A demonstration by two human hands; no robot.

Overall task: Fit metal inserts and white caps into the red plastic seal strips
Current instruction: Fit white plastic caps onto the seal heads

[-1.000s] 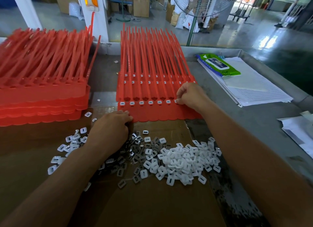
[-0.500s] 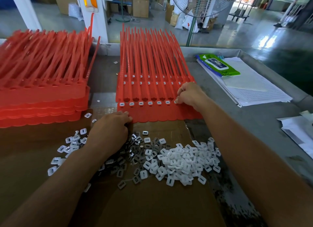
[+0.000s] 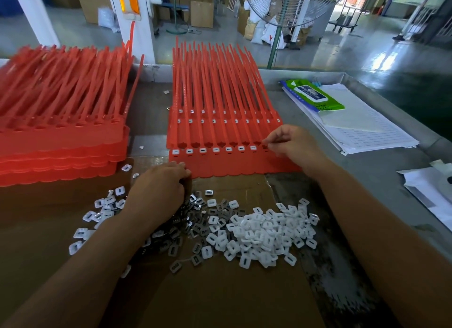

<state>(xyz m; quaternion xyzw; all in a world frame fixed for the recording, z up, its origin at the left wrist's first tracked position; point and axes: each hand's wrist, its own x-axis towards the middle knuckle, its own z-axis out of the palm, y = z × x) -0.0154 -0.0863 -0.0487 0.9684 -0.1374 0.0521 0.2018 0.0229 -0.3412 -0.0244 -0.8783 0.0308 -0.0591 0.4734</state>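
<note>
A: Right hand [image 3: 293,146]?
B: Pinched at strips' [image 3: 232,165] next open socket, right of seated caps [image 3: 215,150]; piece hidden.
A: Left hand [image 3: 159,190]?
B: Curled into inserts [image 3: 195,205] just before strips, probably fetching the next; grip unclear.

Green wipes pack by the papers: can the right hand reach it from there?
Probably yes. Only bare table and flat papers lie between the right hand, at the red seal strips, and the green wipes pack.

Both forearms reach forward. Left hand [image 3: 159,188] lies palm-down, fingers curled under; right hand [image 3: 293,145] pinches thumb and forefinger together.
</note>
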